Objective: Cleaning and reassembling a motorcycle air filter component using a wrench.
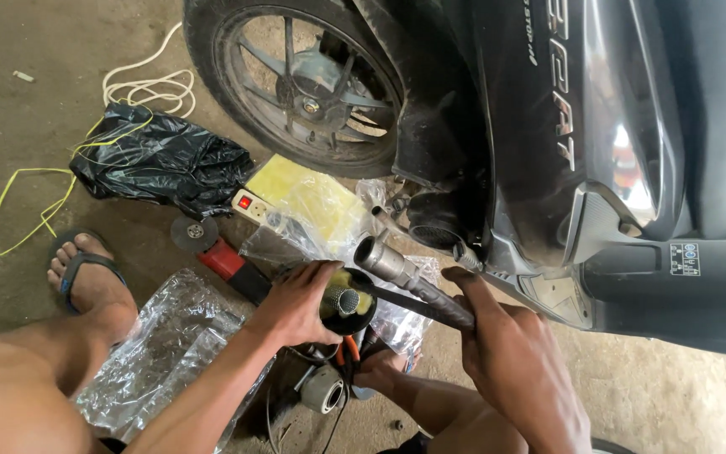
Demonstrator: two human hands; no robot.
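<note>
Both hands have a tight grip. Left hand (300,303) wraps around a short black can (348,301), and its open end faces up at the camera. Inside the can sits a silver mesh tube (344,299) with yellow stuffing (353,286) packed around it. Right hand (497,336) is closed around a dark bent pipe (418,290). The pipe's shiny round end (377,252) pokes up just above the can.

The two parts touch near the rim of the can, low over the floor (18,126) and right beside the black scooter (565,126). Its back wheel (304,84) stands just behind.

To do this well, I think the hands should hold the can still and keep the pipe in line with it. Small, slow turns look safer than a hard push, so the yellow stuffing stays put and the mesh tube does not bend.

Lots of things lie close by. A grinder with a red body (220,252) rests near the left wrist, next to a white power strip (254,206) and clear plastic bags (170,336). A black bag (161,160) and a white cord (149,88) lie further off. Pliers with orange handles (348,349) sit under the can. A foot in a sandal (86,273) is on the floor too, so nothing heavy should drop.
</note>
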